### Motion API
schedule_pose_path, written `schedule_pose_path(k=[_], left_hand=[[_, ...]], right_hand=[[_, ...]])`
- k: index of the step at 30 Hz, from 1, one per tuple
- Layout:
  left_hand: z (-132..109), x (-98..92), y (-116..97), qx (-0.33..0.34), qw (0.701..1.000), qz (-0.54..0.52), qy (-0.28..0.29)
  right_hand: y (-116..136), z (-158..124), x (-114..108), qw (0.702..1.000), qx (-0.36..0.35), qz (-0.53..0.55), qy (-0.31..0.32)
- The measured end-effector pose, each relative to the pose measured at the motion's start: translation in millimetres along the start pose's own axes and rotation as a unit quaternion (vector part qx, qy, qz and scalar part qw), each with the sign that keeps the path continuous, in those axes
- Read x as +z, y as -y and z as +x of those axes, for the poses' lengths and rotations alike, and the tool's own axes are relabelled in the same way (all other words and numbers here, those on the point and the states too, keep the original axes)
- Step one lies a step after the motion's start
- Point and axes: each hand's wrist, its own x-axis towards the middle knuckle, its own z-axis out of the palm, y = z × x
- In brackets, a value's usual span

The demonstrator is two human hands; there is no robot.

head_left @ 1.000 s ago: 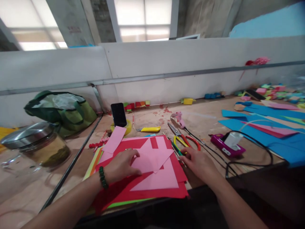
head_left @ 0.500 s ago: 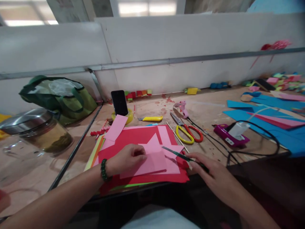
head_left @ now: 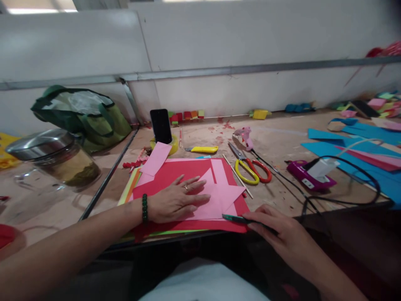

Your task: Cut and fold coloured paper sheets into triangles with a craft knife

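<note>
My left hand lies flat with fingers spread on folded pink paper, which rests on a red sheet atop a stack of coloured papers. A green bead bracelet circles that wrist. My right hand sits at the table's front edge, fingers closed round a thin dark green pen-like tool whose tip points left at the pink paper's lower corner.
Yellow-and-red scissors, a pink glue gun, a yellow utility knife and a phone propped on a tape roll lie behind the papers. A magenta device with black cable sits right. A glass jar and green bag stand left.
My left hand has opened from a curled grip to lying flat on the pink paper. My right hand picked up the green tool and drew it back toward the front edge.
</note>
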Motion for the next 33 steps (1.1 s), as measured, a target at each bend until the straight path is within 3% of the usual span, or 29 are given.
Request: schedule_pose_path(k=[4,10,16,33], left_hand=[[0.7,1.2,7.7,0.011,0.999,-0.019,0.037],[0.6,8.1,9.7,0.018,0.999,-0.034,0.012],[0.9,7.2,9.8,0.015,0.999,-0.019,0.023],[0.9,8.5,10.5,0.021,0.999,-0.026,0.009]], right_hand=[[-2.2,-1.8,2.0,1.0,-0.006,-0.001,-0.005],[-1.4,-0.3,0.1,1.0,-0.015,0.016,-0.01],[-5.8,1.3,0.0,0.999,-0.022,0.02,0.016],[2.9,6.9,7.9,0.999,-0.037,-0.006,0.002]])
